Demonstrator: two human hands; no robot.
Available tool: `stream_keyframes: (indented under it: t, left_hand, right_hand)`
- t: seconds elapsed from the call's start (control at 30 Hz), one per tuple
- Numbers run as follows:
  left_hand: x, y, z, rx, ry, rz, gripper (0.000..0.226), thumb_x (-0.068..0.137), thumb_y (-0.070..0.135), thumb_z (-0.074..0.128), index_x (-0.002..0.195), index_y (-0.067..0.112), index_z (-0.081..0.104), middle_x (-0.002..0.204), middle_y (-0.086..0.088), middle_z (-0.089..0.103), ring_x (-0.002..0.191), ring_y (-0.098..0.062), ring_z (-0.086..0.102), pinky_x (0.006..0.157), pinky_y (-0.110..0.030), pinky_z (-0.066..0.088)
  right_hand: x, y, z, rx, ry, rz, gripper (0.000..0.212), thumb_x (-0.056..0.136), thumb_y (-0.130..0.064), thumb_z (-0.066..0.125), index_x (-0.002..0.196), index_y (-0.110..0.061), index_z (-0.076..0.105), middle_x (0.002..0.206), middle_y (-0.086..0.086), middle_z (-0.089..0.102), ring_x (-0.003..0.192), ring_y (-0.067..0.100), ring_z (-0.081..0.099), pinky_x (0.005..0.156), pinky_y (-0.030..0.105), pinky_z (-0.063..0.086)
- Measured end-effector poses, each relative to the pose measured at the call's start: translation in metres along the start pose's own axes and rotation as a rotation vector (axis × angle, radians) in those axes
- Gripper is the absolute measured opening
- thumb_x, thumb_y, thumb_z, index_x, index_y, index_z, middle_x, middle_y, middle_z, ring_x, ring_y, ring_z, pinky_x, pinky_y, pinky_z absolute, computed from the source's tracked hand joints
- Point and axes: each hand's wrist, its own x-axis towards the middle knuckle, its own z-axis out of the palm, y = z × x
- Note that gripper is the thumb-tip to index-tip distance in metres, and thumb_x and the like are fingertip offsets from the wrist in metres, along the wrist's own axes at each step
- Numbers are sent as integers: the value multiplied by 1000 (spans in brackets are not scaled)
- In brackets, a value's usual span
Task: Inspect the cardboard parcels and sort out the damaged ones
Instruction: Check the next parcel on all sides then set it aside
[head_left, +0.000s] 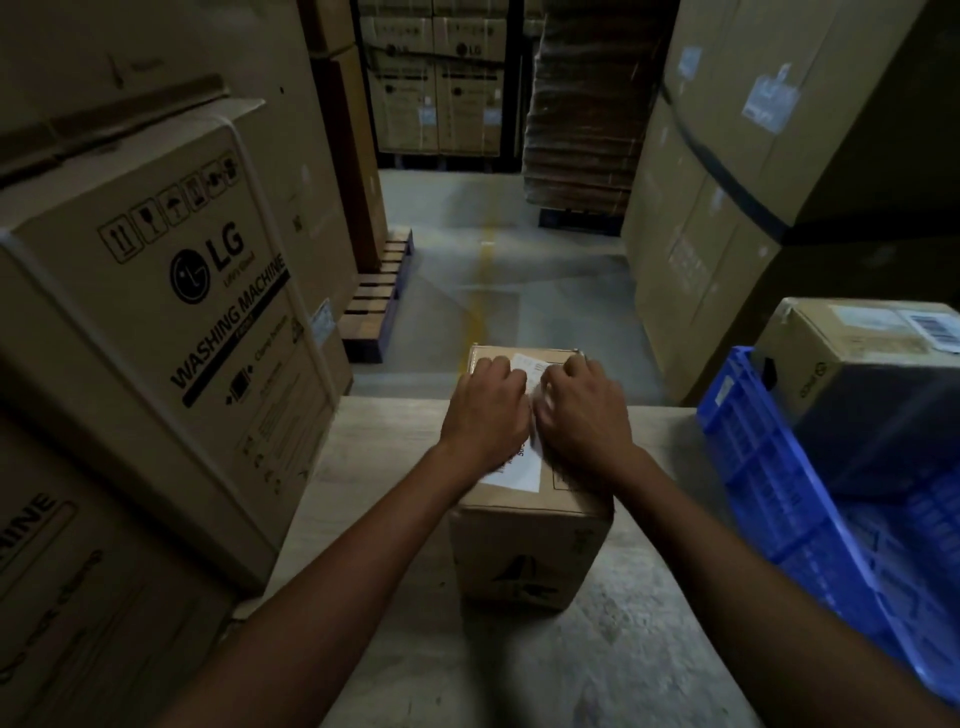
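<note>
Cardboard parcel (524, 551) stands on the table (597, 670) at 12 o'clock, long axis 6 to 12. My left grip (485, 410) and right grip (582, 415) rest on its top, equally near; whether they pinch something I cannot tell.

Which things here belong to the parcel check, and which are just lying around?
Job: parcel; its label; left hand and right hand, both on its top; blue crate and the box at it, probably for sorting.
Around: table; washing-machine boxes; pallet; far cartons.
</note>
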Motion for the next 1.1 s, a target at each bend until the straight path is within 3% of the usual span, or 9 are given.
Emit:
stream_keyframes:
  t: [0.1, 0.17, 0.27, 0.37, 0.5, 0.6, 0.8, 0.9, 1.1]
  left_hand:
    - [5, -4, 11, 18, -215, -115, 52, 105, 41, 30, 152, 20, 32, 159, -12, 26, 149, -32, 18, 120, -48, 20]
    - [6, -6, 15, 8, -291, -150, 58, 106, 44, 23, 159, 23, 13, 167, -7, 4, 154, -26, -3, 124, -49, 7]
    - [13, -8, 14, -13, -240, -130, 56, 105, 43, 30, 156, 22, 24, 165, -8, 16, 153, -26, 8, 120, -48, 20]
    - [15, -14, 16, -51, -163, -135, 51, 102, 42, 40, 149, 22, 39, 157, -6, 32, 146, -24, 23, 114, -46, 32]
    - [9, -16, 20, -183, 4, -199, 38, 100, 35, 50, 131, 17, 58, 141, -3, 49, 133, -21, 39, 100, -37, 44]
    - [1, -12, 18, -285, 181, -327, 22, 97, 29, 56, 108, 15, 67, 119, -2, 57, 112, -19, 51, 82, -32, 51]
    - [-4, -8, 10, -516, 123, -451, 39, 96, 30, 60, 133, 17, 60, 136, 0, 53, 112, -20, 58, 87, -30, 48]
    - [-3, -12, 6, -680, 123, -506, 36, 97, 26, 60, 132, 16, 61, 131, -2, 58, 108, -17, 60, 84, -31, 51]
    - [-8, -11, 17, -1010, 71, -610, 48, 96, 18, 60, 143, 22, 50, 140, -8, 54, 94, -16, 68, 66, -26, 59]
  right_hand:
    - [3, 4, 12, 108, -91, 32, 76, 90, -59, 10, 148, -22, 40, 159, 12, 33, 149, 31, 26, 114, 52, 32]
    - [5, 8, 16, 105, -126, 26, 82, 88, -61, 4, 155, -22, 32, 165, 12, 24, 154, 30, 14, 119, 54, 27]
    - [9, 10, 17, 142, -142, 35, 73, 94, -57, 16, 154, -20, 35, 164, 13, 26, 153, 30, 16, 120, 51, 28]
    - [7, 9, 18, 280, -4, 75, 52, 97, -46, 41, 134, -13, 57, 144, 11, 50, 136, 28, 42, 108, 42, 40]
    - [-9, 11, 15, 584, 253, 375, 32, 97, -28, 58, 125, -14, 62, 122, 2, 64, 109, 21, 59, 89, 38, 51]
    - [-18, 19, 14, 910, 40, 631, 38, 97, -41, 56, 124, -15, 60, 113, 0, 70, 96, 20, 68, 86, 46, 58]
    - [-28, 20, 15, 1187, -117, 718, 32, 100, -45, 51, 104, -18, 67, 97, 8, 75, 88, 26, 74, 85, 47, 60]
    - [-27, 19, 9, 1159, -104, 687, 28, 99, -38, 54, 106, -16, 70, 93, 4, 76, 83, 22, 74, 75, 39, 60]
    - [-13, 19, -16, 1024, -85, 566, 26, 94, -38, 56, 105, -18, 67, 99, 1, 74, 88, 22, 73, 84, 49, 60]
